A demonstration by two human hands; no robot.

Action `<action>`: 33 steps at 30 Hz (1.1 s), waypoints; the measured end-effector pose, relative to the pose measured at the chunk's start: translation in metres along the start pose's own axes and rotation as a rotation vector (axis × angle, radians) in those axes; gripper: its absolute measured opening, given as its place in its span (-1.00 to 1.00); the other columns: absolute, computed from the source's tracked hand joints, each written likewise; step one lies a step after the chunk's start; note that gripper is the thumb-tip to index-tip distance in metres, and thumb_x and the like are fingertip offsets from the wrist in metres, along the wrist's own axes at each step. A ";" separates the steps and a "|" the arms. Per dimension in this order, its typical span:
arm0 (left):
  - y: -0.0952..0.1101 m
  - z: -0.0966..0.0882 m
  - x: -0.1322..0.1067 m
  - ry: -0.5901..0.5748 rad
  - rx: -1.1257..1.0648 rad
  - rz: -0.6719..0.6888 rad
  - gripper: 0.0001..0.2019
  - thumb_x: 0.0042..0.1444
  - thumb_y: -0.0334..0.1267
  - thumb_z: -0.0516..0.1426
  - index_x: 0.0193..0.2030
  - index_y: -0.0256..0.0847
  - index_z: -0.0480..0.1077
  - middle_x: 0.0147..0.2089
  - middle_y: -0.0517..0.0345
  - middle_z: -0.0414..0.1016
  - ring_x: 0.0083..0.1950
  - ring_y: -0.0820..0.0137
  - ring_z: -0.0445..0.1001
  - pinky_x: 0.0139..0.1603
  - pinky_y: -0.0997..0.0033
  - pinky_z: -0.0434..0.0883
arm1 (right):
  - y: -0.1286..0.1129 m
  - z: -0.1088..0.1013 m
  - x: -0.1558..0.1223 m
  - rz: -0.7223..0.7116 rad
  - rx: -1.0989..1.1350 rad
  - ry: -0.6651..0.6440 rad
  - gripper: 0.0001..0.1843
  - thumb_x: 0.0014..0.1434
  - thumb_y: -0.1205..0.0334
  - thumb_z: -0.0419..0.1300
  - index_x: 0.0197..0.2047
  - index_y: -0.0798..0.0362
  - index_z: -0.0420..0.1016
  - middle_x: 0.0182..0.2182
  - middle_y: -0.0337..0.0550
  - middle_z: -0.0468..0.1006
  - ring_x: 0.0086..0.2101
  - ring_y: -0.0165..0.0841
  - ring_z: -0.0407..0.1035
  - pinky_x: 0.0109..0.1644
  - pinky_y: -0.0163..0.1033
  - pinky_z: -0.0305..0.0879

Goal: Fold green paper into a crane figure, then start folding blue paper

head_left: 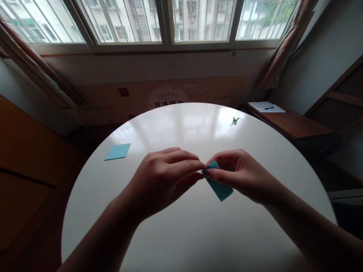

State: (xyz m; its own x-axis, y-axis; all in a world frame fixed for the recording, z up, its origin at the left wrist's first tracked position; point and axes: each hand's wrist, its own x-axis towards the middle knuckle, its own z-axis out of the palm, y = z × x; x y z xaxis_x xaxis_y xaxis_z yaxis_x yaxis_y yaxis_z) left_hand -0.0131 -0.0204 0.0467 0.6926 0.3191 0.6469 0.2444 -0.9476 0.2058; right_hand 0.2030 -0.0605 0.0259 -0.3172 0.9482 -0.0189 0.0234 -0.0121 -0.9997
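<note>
A small piece of folded teal paper [221, 191] is held up over the round white table [181, 241]. My right hand [241, 172] pinches it between thumb and fingers near its upper edge. From the other side, my left hand [172, 173] closes its fingertips and thumb on the paper's upper left corner. The lower end of the paper hangs free, pointing down and toward me. My fingers hide part of its upper portion.
A stack or sheet of light blue square paper [117, 151] lies at the table's left. A small green folded paper crane [235, 121] stands near the far right edge. Beyond it, a wooden side table [306, 124] bears white paper [262, 106] and a pen [269, 108].
</note>
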 end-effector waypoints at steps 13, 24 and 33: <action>-0.001 0.000 0.000 0.005 -0.007 -0.002 -0.84 0.15 -0.40 0.30 -0.11 -0.23 0.55 -0.19 0.09 0.65 -0.22 0.37 0.58 -0.24 0.40 0.49 | -0.002 0.001 -0.001 -0.007 -0.015 0.013 -0.83 0.08 0.21 0.42 -0.32 0.14 0.62 -0.51 -0.22 0.48 -0.47 -0.43 0.32 -0.48 -0.40 0.22; -0.001 0.001 -0.001 0.006 0.007 -0.003 -0.84 0.16 -0.40 0.30 -0.10 -0.21 0.55 -0.18 0.11 0.65 -0.24 0.37 0.58 -0.25 0.38 0.49 | 0.000 0.001 -0.001 -0.020 -0.013 0.015 -0.88 0.11 0.25 0.40 -0.31 0.12 0.62 -0.50 -0.23 0.50 -0.47 -0.44 0.33 -0.48 -0.41 0.23; -0.002 0.002 -0.001 0.019 0.035 -0.001 -0.86 0.16 -0.43 0.28 -0.13 -0.22 0.54 -0.19 0.09 0.64 -0.25 0.35 0.57 -0.28 0.37 0.48 | -0.003 0.003 0.000 -0.007 -0.024 0.048 -0.89 0.08 0.26 0.41 -0.33 0.11 0.62 -0.51 -0.25 0.50 -0.48 -0.45 0.34 -0.49 -0.43 0.23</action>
State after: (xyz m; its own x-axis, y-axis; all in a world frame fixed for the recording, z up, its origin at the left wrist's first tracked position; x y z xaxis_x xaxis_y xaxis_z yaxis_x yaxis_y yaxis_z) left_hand -0.0128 -0.0190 0.0444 0.6795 0.3194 0.6605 0.2687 -0.9461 0.1811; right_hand 0.2001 -0.0618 0.0289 -0.2718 0.9623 -0.0102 0.0440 0.0018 -0.9990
